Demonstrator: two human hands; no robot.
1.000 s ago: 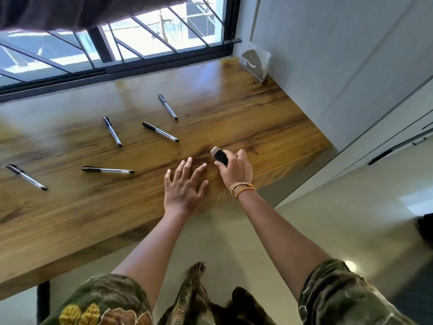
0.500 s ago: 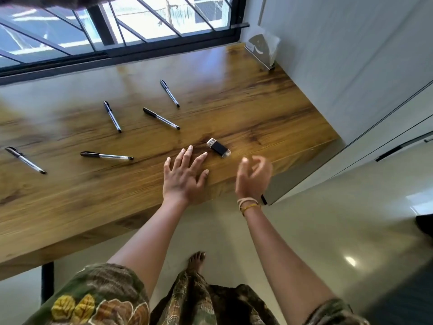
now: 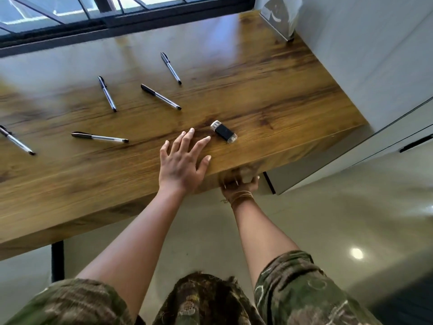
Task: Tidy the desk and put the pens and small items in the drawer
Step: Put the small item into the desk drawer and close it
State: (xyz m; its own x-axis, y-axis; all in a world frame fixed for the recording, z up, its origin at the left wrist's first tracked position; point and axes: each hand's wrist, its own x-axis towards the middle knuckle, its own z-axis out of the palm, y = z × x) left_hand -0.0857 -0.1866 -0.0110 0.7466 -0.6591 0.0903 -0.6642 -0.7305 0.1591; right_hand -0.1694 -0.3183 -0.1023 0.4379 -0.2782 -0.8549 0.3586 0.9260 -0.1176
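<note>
Several black-capped pens, such as one (image 3: 99, 137) left of my hands and another (image 3: 161, 96) farther back, lie scattered on the wooden desk (image 3: 281, 102). A small black USB stick (image 3: 223, 132) with clear ends lies near the front edge. My left hand (image 3: 185, 160) rests flat on the desk, its fingers spread, fingertips just short of the stick. Below the desk's front edge my right hand (image 3: 239, 184) is blurred, its fingers curled up under the lip at the left end of the grey drawer (image 3: 304, 177).
A metal stand (image 3: 278, 19) sits in the desk's back right corner by the wall. Grey cabinets with a black handle (image 3: 416, 144) stand on the right. A black desk leg (image 3: 57, 261) is at the lower left. The window frame runs along the back.
My right hand let go of the USB stick, which now lies on the desk, and dropped down to the underside of the front edge. My left hand stayed flat.
</note>
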